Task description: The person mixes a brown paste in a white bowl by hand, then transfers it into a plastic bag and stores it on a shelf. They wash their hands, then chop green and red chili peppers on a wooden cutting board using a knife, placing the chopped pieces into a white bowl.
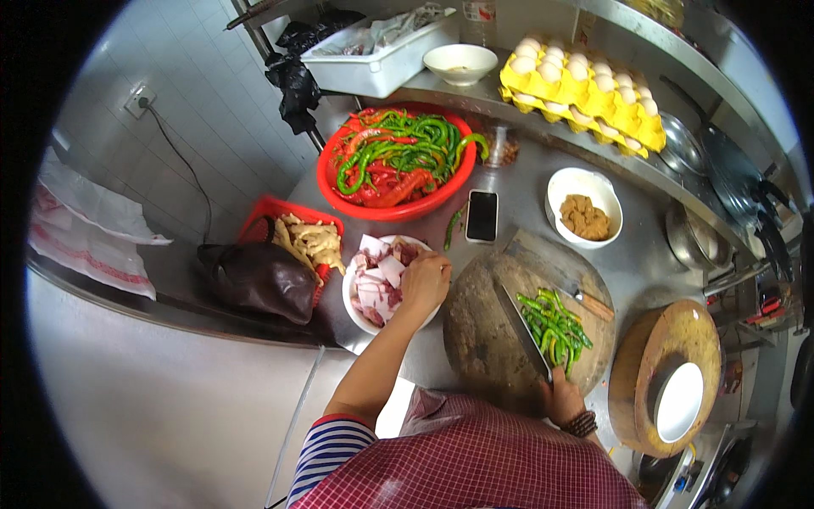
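Observation:
My left hand (427,278) reaches into a white bowl (348,305) of raw, fatty meat chunks (379,289). Its fingertips are at the meat on the bowl's right side, partly hidden, so whether they grip a piece is unclear. In my right hand (563,397) is the handle of a kitchen knife (525,326), its blade slanting over the round wooden chopping board (474,331). Cut green peppers (556,331) lie heaped just right of that blade. Behind them a cleaver with a wooden handle (596,306) rests on the board.
A red basin of peppers (327,191) stands behind the meat, beside a phone (482,216). Ginger (311,238) fills a red basket at left, with a dark bag (264,280) against it. Brown paste (584,217) sits in a bowl. A second chopping block (636,382) stands at right. Egg trays (579,95) occupy the shelf.

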Available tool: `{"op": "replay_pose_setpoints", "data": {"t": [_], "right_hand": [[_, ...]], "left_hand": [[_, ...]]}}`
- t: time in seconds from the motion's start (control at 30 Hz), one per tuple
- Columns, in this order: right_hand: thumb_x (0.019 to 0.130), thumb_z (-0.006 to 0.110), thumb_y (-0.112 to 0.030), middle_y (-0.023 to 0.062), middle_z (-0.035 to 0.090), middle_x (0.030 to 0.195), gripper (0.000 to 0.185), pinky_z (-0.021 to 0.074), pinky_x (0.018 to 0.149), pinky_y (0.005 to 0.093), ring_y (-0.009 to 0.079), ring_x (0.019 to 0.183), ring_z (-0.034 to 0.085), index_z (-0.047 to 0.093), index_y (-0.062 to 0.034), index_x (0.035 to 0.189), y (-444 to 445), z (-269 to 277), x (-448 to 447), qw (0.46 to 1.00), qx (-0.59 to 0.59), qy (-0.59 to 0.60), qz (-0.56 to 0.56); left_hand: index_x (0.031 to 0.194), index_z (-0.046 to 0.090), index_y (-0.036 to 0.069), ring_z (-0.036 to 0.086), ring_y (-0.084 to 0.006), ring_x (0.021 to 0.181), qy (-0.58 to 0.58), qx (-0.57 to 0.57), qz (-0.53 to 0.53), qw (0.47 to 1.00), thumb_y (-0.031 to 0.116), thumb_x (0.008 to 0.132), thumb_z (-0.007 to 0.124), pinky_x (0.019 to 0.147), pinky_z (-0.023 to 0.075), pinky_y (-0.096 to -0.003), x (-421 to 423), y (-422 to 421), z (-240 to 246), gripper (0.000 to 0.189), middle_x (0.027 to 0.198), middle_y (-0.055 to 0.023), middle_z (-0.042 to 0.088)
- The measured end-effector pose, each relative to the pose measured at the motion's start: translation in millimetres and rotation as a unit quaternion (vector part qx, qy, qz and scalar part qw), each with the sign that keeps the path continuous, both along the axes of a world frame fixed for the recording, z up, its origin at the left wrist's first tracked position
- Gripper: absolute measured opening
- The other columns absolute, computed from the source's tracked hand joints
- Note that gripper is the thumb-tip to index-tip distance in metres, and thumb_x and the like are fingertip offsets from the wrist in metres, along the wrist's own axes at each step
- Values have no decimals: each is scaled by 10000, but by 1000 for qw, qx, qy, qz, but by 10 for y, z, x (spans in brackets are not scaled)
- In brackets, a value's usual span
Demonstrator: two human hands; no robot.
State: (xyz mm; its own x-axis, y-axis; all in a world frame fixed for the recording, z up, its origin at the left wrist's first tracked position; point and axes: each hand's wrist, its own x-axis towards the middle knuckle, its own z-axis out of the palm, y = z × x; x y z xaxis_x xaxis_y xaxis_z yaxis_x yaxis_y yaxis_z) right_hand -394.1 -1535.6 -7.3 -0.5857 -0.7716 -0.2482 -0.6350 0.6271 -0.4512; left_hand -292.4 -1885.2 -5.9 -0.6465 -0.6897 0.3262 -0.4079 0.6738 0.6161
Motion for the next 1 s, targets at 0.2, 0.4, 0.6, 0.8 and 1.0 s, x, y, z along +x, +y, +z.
{"op": "replay_pose_setpoints", "data": {"t": [0.2,0.4,0.6,0.8,1.0], "right_hand": [[914,598,-256,288,633,728,306,490,600,585,501,697,622,405,-48,1027,16,-81,37,999,14,-23,-41],[898,612,-251,292,635,737,325,492,609,584,500,700,622,406,-40,1035,8,-110,71,997,34,-29,-60],[898,607,-236,308,631,756,319,490,628,582,508,719,618,410,-33,1048,-1,-91,83,993,45,-60,-86],[897,608,-221,315,630,776,365,493,631,577,509,723,618,420,-22,1137,34,-108,85,995,7,-65,-73],[905,604,-212,311,631,775,349,504,615,560,495,721,624,412,-8,1112,35,-118,70,997,-4,-55,-57]], "left_hand": [[899,723,69,654,-370,819,69,-96,182,976,179,815,674,751,517,-447,-413,-1133,459,147,888,-187,678],[1004,720,103,654,-375,968,-103,15,244,964,305,860,663,847,521,-458,-700,-1940,547,254,1065,-199,675],[1008,721,146,664,-324,1002,-152,94,269,946,286,838,702,873,521,-429,-901,-2182,558,221,1045,-141,702],[953,695,61,624,-164,728,159,174,181,955,122,775,771,667,499,-306,-759,-2254,634,204,814,-60,672],[1113,592,23,469,-21,644,337,104,37,935,-14,867,669,571,386,-176,-261,-1662,1172,260,738,60,546]]}}
